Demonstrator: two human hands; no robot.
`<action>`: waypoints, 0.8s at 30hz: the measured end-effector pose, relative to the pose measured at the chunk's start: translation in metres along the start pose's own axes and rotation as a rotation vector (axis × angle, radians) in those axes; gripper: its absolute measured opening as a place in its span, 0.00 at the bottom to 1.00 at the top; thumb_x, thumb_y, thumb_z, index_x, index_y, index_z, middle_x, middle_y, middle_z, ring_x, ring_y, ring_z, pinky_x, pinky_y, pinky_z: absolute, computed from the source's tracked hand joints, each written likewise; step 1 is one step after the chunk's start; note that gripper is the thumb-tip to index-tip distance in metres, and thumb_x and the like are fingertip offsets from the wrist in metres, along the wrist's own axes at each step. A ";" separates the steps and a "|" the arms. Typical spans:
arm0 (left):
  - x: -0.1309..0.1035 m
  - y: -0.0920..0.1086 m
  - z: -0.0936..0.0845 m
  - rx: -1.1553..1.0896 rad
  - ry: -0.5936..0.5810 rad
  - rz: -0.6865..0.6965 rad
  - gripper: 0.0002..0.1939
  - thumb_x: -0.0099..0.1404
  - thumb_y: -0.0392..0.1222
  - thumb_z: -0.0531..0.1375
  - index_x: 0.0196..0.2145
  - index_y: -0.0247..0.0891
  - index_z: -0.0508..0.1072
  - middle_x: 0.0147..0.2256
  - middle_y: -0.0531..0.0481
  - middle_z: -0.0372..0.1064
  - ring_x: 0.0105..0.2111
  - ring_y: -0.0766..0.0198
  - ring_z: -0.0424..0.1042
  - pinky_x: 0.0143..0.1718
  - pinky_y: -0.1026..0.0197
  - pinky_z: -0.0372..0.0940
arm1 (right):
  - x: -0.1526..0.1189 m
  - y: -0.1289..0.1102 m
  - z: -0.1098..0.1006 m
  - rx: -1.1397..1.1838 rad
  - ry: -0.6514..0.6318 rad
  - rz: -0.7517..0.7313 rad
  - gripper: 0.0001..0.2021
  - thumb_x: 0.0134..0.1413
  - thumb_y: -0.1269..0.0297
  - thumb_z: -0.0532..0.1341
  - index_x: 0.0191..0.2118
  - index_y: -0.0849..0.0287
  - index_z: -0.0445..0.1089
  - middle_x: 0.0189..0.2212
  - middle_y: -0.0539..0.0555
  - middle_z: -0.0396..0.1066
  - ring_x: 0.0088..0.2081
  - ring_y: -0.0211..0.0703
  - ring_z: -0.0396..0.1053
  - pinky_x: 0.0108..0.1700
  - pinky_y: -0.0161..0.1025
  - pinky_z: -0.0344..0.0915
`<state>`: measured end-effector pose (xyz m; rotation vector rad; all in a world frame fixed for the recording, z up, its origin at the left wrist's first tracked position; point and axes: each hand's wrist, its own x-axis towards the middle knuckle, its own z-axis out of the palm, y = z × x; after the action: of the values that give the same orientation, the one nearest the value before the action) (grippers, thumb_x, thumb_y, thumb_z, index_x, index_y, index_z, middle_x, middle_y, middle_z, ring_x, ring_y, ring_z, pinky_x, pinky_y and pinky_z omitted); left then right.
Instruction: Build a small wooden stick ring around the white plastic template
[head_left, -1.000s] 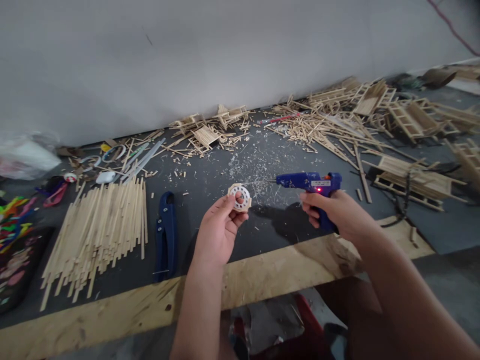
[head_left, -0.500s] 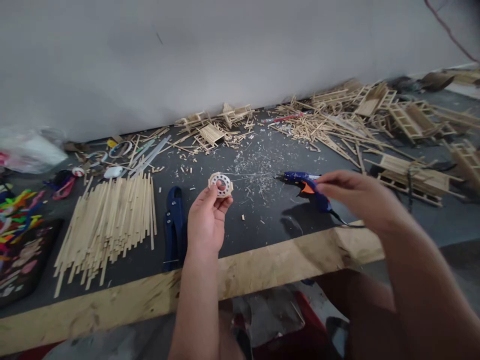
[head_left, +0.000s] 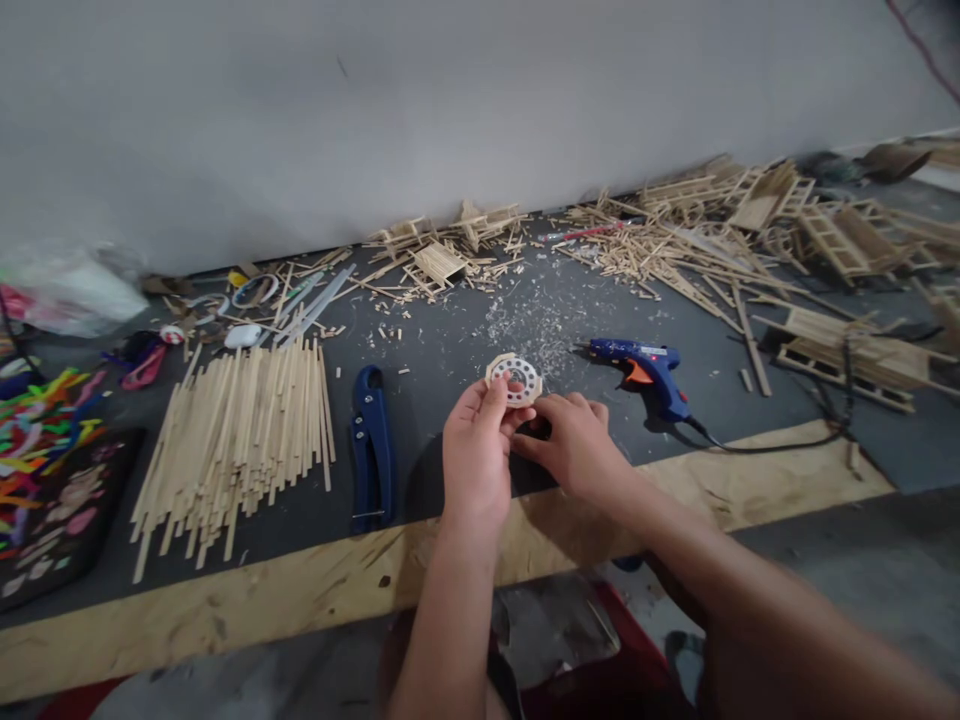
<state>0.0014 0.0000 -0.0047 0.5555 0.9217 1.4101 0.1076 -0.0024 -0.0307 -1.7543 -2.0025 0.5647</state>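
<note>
Between the thumb and fingers of my left hand (head_left: 480,440) is a small white disc (head_left: 531,376) with a ring of round holes, edged with pale wood pieces. My right hand (head_left: 574,435) is just to its right, low over the table, fingers curled together beside the left fingertips. Whatever those fingers pinch, if anything, is hidden. A blue glue gun (head_left: 637,368) with an orange trigger lies on its side to the right of my hands, its nozzle pointing left. Left of my hands lies a blue cutter (head_left: 370,450).
A heap of thin wooden sticks (head_left: 240,440) covers the left of the dark table (head_left: 435,350). Small wooden models (head_left: 439,262) and stick scraps (head_left: 637,250) line the wall. The glue gun's black cord (head_left: 765,449) crosses the wooden front edge (head_left: 300,590).
My right hand has let go of the glue gun, now lying on the table, and moved left beside the disc. The view has shifted slightly left; my left hand with the disc has moved right.
</note>
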 end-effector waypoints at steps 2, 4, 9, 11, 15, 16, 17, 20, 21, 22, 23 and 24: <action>-0.002 0.000 0.001 -0.007 -0.022 -0.008 0.07 0.56 0.40 0.62 0.30 0.32 0.73 0.29 0.50 0.70 0.28 0.70 0.69 0.30 0.67 0.65 | -0.002 -0.001 0.004 -0.043 0.035 -0.007 0.09 0.49 0.56 0.59 0.32 0.55 0.70 0.31 0.51 0.72 0.36 0.48 0.60 0.36 0.42 0.45; -0.004 0.000 0.002 -0.014 -0.033 -0.017 0.07 0.56 0.39 0.62 0.30 0.32 0.73 0.28 0.50 0.70 0.28 0.70 0.69 0.30 0.67 0.64 | -0.002 -0.001 0.006 -0.063 0.055 -0.015 0.08 0.50 0.57 0.58 0.33 0.54 0.70 0.32 0.52 0.72 0.36 0.48 0.59 0.36 0.41 0.45; -0.004 -0.001 0.001 -0.010 -0.026 -0.011 0.06 0.55 0.39 0.62 0.29 0.31 0.73 0.28 0.50 0.70 0.28 0.69 0.69 0.30 0.66 0.64 | -0.002 0.000 0.009 -0.080 0.065 -0.022 0.08 0.51 0.58 0.57 0.31 0.53 0.71 0.33 0.52 0.72 0.36 0.48 0.59 0.37 0.43 0.45; -0.004 -0.001 0.000 -0.002 -0.023 0.000 0.06 0.55 0.39 0.62 0.29 0.32 0.73 0.28 0.50 0.70 0.27 0.69 0.69 0.30 0.66 0.64 | -0.002 -0.001 0.007 -0.060 0.060 -0.017 0.09 0.51 0.58 0.56 0.30 0.54 0.71 0.32 0.52 0.72 0.37 0.48 0.59 0.38 0.43 0.46; -0.002 -0.001 -0.004 0.018 -0.002 0.017 0.07 0.54 0.40 0.63 0.29 0.33 0.73 0.28 0.50 0.70 0.28 0.69 0.69 0.30 0.66 0.64 | -0.004 -0.003 -0.004 0.057 0.040 0.016 0.08 0.49 0.61 0.57 0.26 0.55 0.71 0.29 0.51 0.72 0.37 0.47 0.60 0.38 0.43 0.48; -0.002 -0.001 -0.005 0.023 0.005 0.019 0.07 0.54 0.40 0.63 0.30 0.33 0.73 0.29 0.50 0.70 0.28 0.69 0.69 0.30 0.65 0.64 | -0.005 -0.002 -0.008 0.118 0.027 0.032 0.07 0.48 0.62 0.57 0.26 0.55 0.70 0.28 0.51 0.71 0.36 0.46 0.61 0.37 0.42 0.49; -0.001 -0.001 -0.006 0.027 0.013 0.020 0.08 0.54 0.40 0.63 0.30 0.32 0.73 0.29 0.50 0.70 0.28 0.69 0.69 0.31 0.65 0.65 | -0.007 -0.001 -0.012 0.196 0.008 0.054 0.07 0.48 0.63 0.56 0.26 0.56 0.70 0.26 0.50 0.71 0.34 0.44 0.62 0.35 0.40 0.50; 0.001 0.000 -0.006 0.029 0.037 0.021 0.08 0.54 0.40 0.63 0.30 0.32 0.73 0.29 0.50 0.70 0.29 0.69 0.68 0.32 0.65 0.65 | -0.011 0.006 -0.024 0.460 -0.044 0.144 0.06 0.47 0.64 0.56 0.27 0.57 0.69 0.23 0.47 0.67 0.25 0.37 0.61 0.29 0.36 0.52; 0.001 0.001 -0.006 0.027 0.042 0.021 0.08 0.54 0.40 0.63 0.30 0.33 0.73 0.29 0.50 0.70 0.29 0.68 0.68 0.32 0.65 0.65 | -0.013 0.009 -0.027 0.541 -0.042 0.172 0.05 0.46 0.63 0.57 0.28 0.58 0.68 0.22 0.47 0.66 0.24 0.36 0.60 0.27 0.35 0.52; 0.001 0.001 -0.005 0.027 0.043 0.021 0.08 0.54 0.40 0.63 0.30 0.33 0.73 0.29 0.50 0.69 0.29 0.68 0.68 0.31 0.65 0.65 | -0.014 0.012 -0.031 0.613 -0.028 0.193 0.05 0.46 0.62 0.58 0.28 0.58 0.68 0.21 0.47 0.65 0.23 0.35 0.59 0.26 0.34 0.53; 0.001 0.002 -0.004 0.029 0.038 0.019 0.07 0.54 0.40 0.63 0.29 0.33 0.74 0.29 0.50 0.69 0.29 0.69 0.68 0.31 0.65 0.66 | -0.015 0.015 -0.033 0.681 -0.009 0.205 0.06 0.45 0.62 0.59 0.28 0.58 0.68 0.21 0.46 0.65 0.23 0.35 0.59 0.26 0.34 0.53; 0.000 0.002 -0.003 0.034 0.026 0.013 0.07 0.54 0.40 0.63 0.29 0.33 0.74 0.29 0.50 0.69 0.29 0.69 0.68 0.31 0.65 0.66 | -0.016 0.018 -0.036 0.747 0.012 0.211 0.07 0.45 0.61 0.60 0.28 0.58 0.68 0.22 0.47 0.65 0.23 0.34 0.59 0.26 0.33 0.53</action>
<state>-0.0024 0.0000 -0.0050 0.5705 0.9662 1.4184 0.1443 -0.0154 -0.0112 -1.4707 -1.3268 1.1795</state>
